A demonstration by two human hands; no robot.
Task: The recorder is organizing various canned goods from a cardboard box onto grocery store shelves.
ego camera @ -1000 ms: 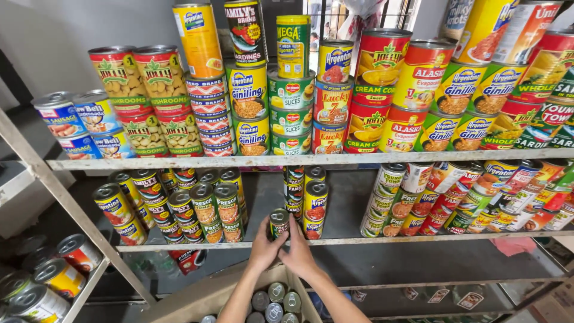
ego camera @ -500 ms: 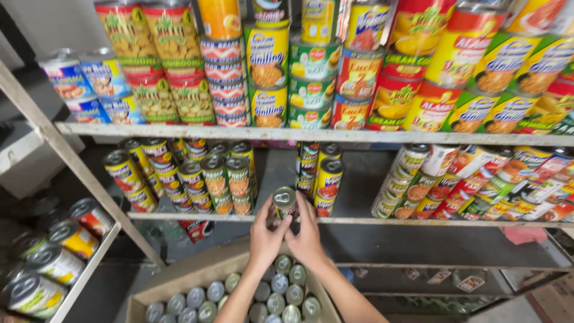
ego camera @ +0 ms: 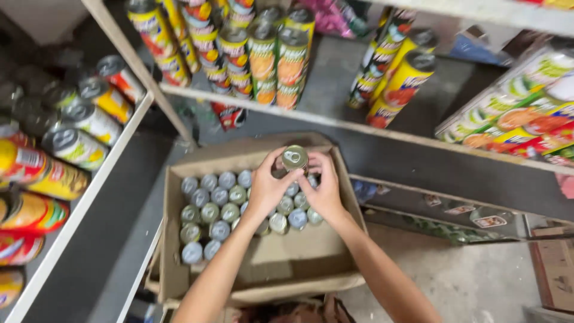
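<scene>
A small tin is gripped between both hands — left hand and right hand — fingers curled round its sides, lid facing up. It's held upright, axis approx. vertical, just above the cardboard box of packed tins — both hands equally near.

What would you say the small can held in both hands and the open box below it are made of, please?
The can looks like metal: its round top is shiny, grey and ridged. Both the left hand and the right hand grip it. The box looks like plain brown cardboard, matte, with bent flaps and worn edges.
</scene>
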